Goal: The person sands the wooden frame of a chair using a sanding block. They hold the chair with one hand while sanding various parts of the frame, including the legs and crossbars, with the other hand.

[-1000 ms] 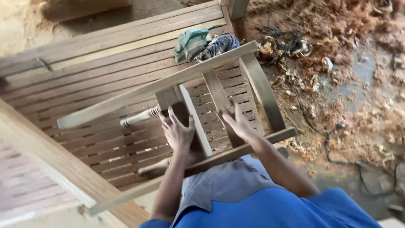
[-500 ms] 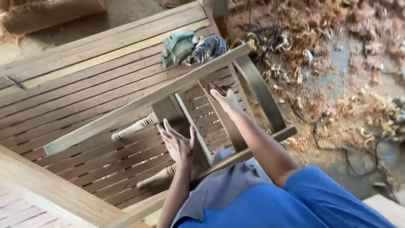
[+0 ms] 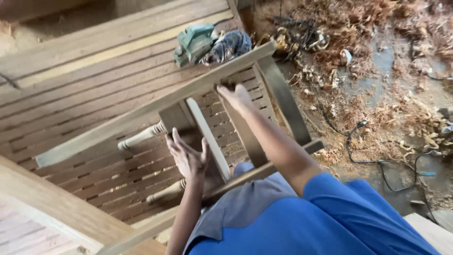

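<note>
Gripping wooden frame (image 3: 188,99), hands (image 3: 236,97) apart

We look down on a slatted wooden platform (image 3: 85,89) of long brown boards, lit by daylight. On its far edge lies a green sander (image 3: 193,43). To the right, the dirt floor (image 3: 391,61) is covered with wood shavings (image 3: 373,19), and a black cable (image 3: 373,163) runs across it. A pale beam (image 3: 52,208) crosses the lower left corner.

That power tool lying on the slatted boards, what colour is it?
The power tool is green with darker parts, shown in the head view.
</note>
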